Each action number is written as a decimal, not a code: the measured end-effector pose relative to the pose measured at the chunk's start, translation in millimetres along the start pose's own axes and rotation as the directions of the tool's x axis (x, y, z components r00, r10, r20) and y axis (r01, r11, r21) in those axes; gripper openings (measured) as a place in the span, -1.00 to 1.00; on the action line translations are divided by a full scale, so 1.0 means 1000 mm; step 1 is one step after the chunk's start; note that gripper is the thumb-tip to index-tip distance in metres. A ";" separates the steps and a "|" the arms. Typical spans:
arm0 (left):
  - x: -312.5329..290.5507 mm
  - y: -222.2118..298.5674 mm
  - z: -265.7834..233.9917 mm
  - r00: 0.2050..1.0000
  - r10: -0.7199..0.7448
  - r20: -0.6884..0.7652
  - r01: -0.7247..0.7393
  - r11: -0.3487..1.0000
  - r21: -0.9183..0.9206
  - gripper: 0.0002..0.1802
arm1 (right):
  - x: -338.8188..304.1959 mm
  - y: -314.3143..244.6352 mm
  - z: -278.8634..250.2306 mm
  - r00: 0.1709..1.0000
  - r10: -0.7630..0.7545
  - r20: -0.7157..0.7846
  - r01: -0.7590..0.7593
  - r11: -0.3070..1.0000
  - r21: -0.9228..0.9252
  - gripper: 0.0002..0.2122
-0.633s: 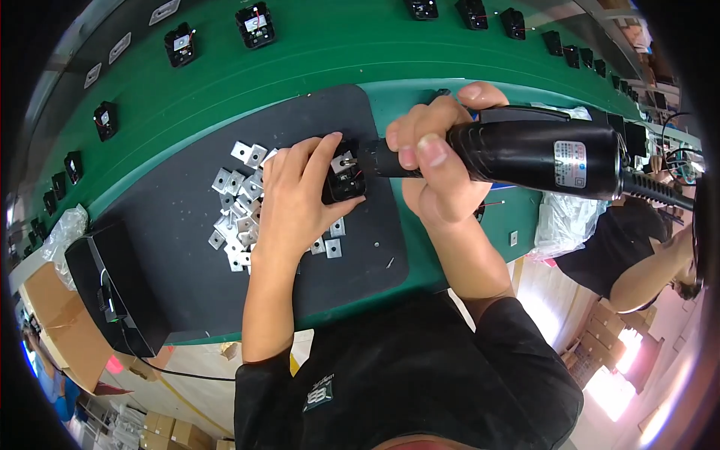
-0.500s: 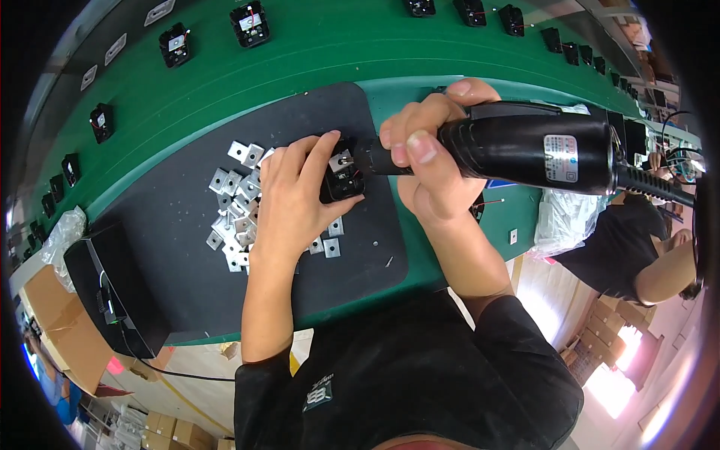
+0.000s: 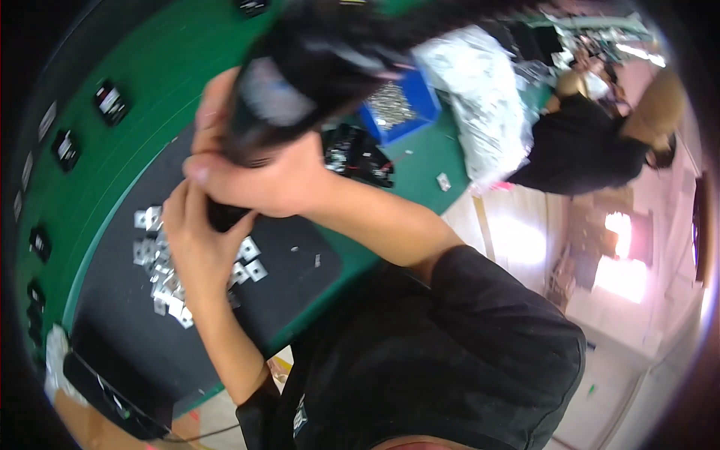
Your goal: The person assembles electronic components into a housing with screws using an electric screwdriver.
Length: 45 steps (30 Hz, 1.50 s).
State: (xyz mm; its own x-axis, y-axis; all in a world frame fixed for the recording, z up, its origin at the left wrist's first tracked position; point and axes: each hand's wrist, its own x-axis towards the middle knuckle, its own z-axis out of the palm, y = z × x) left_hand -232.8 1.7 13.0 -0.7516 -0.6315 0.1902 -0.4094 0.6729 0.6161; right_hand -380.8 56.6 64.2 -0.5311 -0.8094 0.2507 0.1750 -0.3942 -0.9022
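Note:
My right hand (image 3: 259,180) is wrapped round a thick black corded electric screwdriver (image 3: 307,67), blurred by motion. Below it, my left hand (image 3: 193,240) grips a small black plastic housing (image 3: 225,216) at the mat, thumb on one side and fingers on the other. The right hand and tool cover most of the housing, so the driver's tip and its contact point are hidden. Beside and under my left hand lies a loose pile of square metal plates (image 3: 161,274), each with a hole, on the black mat (image 3: 289,281).
A blue bin (image 3: 425,109) of small screws (image 3: 390,105) stands right of the tool, near more black housings (image 3: 360,154) and a white plastic bag (image 3: 487,105). Housings sit along the green belt (image 3: 172,86). A black box (image 3: 112,382) is at left; a co-worker (image 3: 577,146) at right.
The view has swung right, so the bench sits further left. The screwdriver has tilted from lying sideways to steeper, and my right hand has come over the housing in my left hand.

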 end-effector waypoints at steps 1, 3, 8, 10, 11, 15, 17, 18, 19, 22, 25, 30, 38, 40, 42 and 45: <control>-0.001 0.003 -0.003 1.000 -0.020 0.007 0.020 1.000 0.003 -0.23 | 0.000 0.000 0.004 1.000 -0.002 0.004 0.002 0.998 0.063 -0.68; 0.002 0.006 -0.002 1.000 -0.008 0.002 0.008 1.000 -0.015 -0.27 | -0.002 0.003 0.004 0.998 -0.062 -0.016 0.062 0.998 0.017 -0.67; 0.000 0.017 -0.008 0.998 0.059 -0.029 -0.059 0.998 -0.007 -0.31 | -0.004 0.000 0.018 0.993 -0.106 -0.061 0.109 0.993 0.055 -0.74; 0.003 0.016 -0.005 0.998 0.059 -0.028 -0.059 0.998 -0.002 -0.33 | -0.006 0.000 0.014 0.999 -0.004 -0.032 0.007 0.997 0.081 -0.65; 0.007 0.018 0.000 0.999 0.041 -0.020 -0.041 0.999 0.025 -0.36 | -0.005 -0.002 0.009 0.999 -0.040 -0.032 0.044 0.992 0.117 -0.63; 0.014 0.031 0.000 0.994 0.111 -0.021 -0.110 0.993 0.040 -0.37 | 0.000 -0.039 0.012 0.980 -0.197 -0.032 0.199 0.973 0.113 -0.55; 0.017 0.025 0.005 0.976 0.200 -0.088 -0.198 0.980 0.032 -0.44 | 0.002 -0.066 0.015 0.981 -0.192 -0.011 0.191 0.966 0.176 -0.53; 0.015 0.019 0.008 0.967 0.223 -0.123 -0.217 0.974 0.057 -0.42 | 0.000 -0.077 0.012 0.986 -0.167 0.029 0.154 0.955 0.252 -0.51; 0.012 0.016 0.001 0.972 0.201 -0.123 -0.189 0.977 0.097 -0.36 | -0.002 -0.087 0.019 0.984 -0.179 -0.010 0.173 0.931 0.323 -0.51; 0.001 0.016 -0.006 0.986 0.154 -0.071 -0.151 0.988 0.037 -0.15 | -0.026 -0.092 -0.005 0.994 -0.102 0.030 0.092 0.966 0.243 -0.57; -0.005 0.010 0.005 0.987 0.154 -0.041 -0.152 0.987 0.053 -0.08 | -0.060 -0.101 -0.038 0.996 0.082 -0.018 -0.081 0.996 0.028 -0.60; -0.009 0.009 0.007 0.989 0.144 -0.045 -0.141 0.988 0.060 -0.05 | -0.103 -0.094 -0.069 0.993 0.016 -0.121 -0.047 0.966 -0.253 -0.51; -0.008 0.005 0.007 0.979 0.198 -0.049 -0.191 0.975 0.114 -0.05 | -0.123 -0.086 -0.085 0.987 0.108 -0.116 -0.141 0.933 -0.330 -0.52; -0.006 0.003 0.007 0.977 0.207 -0.044 -0.200 0.972 0.122 -0.04 | -0.124 -0.083 -0.087 0.990 0.095 -0.104 -0.123 0.941 -0.316 -0.52; -0.003 0.004 0.009 0.976 0.214 -0.036 -0.208 0.970 0.130 -0.04 | -0.123 -0.088 -0.088 0.990 0.108 -0.090 -0.131 0.942 -0.310 -0.53; -0.001 0.007 0.011 0.982 0.183 -0.037 -0.176 0.973 0.149 -0.03 | -0.120 -0.081 -0.094 0.993 0.078 -0.087 -0.105 0.927 -0.360 -0.53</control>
State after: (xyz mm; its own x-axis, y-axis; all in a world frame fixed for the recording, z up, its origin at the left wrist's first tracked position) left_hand -240.5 10.5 8.9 -0.7943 -0.5114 0.3279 -0.3432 0.8231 0.4524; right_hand -409.0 226.7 74.6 -0.5861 -0.7967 0.1476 -0.0807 -0.1239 -0.9890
